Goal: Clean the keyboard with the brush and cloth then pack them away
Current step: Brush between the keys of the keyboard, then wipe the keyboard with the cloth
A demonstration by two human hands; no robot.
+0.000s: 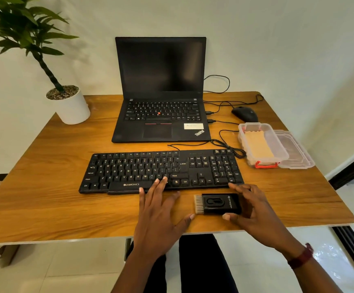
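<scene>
Plant pot [72, 108]: white, on the table [34, 176], well behind the keyboard's left end.
Keyboard [161, 170]: black, lies flat across the middle of the table. Its cable runs off from the back edge.
Laptop [161, 115]: open, screen dark, just behind the keyboard.
Left hand [159, 214]: open and spread, holding nothing. The fingertips lie on the keyboard's front edge by the right end of the space bar, as if steadying it.
Brush [218, 204]: black body with pale bristles pointing left. It sits just in front of the keyboard, under its right half, low on the table or barely off it; I cannot tell which.
Right hand [254, 212]: curled round the brush's right end, thumb on the near edge and fingers over the far side.
Mouse [244, 114]: black, behind the keyboard's right end.
Box [277, 142]: clear plastic with a red latch, just beyond the keyboard's right end, lid off.
Cloth [258, 144]: tan, folded inside the box, untouched.
Lid [296, 151]: clear, lying beside the box on the side away from the keyboard.
Step in hand: judged as taking up the brush. No brushing of keys shows yet, so the task is at its start.
Next move calls for: lifting the brush, turning the bristles down and forward, and sweeping between the key rows while the left hand braces the keyboard. Cloth and packing come later.
</scene>
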